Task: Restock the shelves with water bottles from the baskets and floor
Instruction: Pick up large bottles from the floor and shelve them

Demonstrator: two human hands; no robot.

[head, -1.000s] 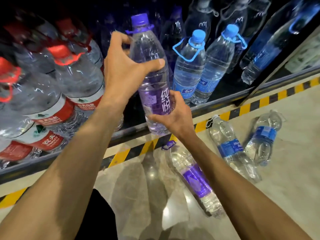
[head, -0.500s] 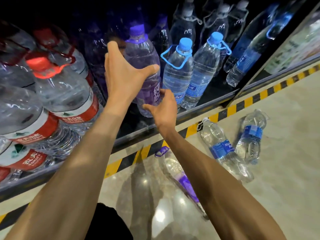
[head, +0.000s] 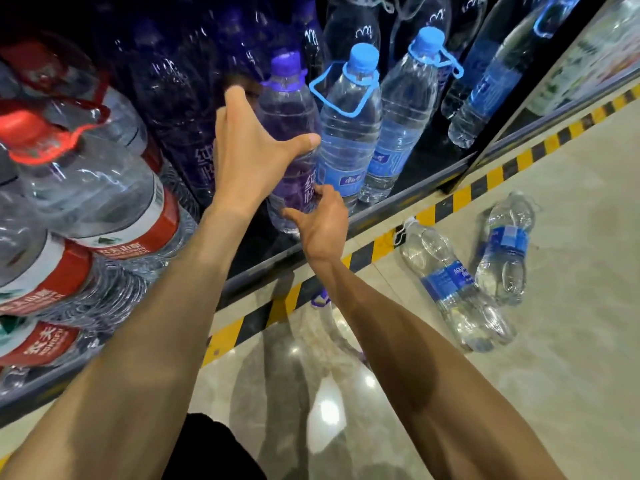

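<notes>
Okay, purple bottle (head: 289,116) stood upright on the shelf (head: 398,209), near the front edge, at 12 o'clock from the person. Left hand (head: 252,157) held its upper body, thumb across the front and fingers round the back. Right hand (head: 320,223) sat at the bottle's 5 o'clock, curled fingers touching the label and thumb spread wide below; real grip or just touch, could not tell. Two blue-cap bottles (head: 349,133) stood just beside it at 3 o'clock. Red-label bottles (head: 104,188) were packed at 9 o'clock. Two blue-label bottles (head: 453,289) lay on the floor (head: 571,341) at 4 o'clock, touching each other, past the yellow-black stripe (head: 485,181). A purple cap (head: 320,299) showed on the floor under the right forearm, the rest of that bottle hidden.
</notes>
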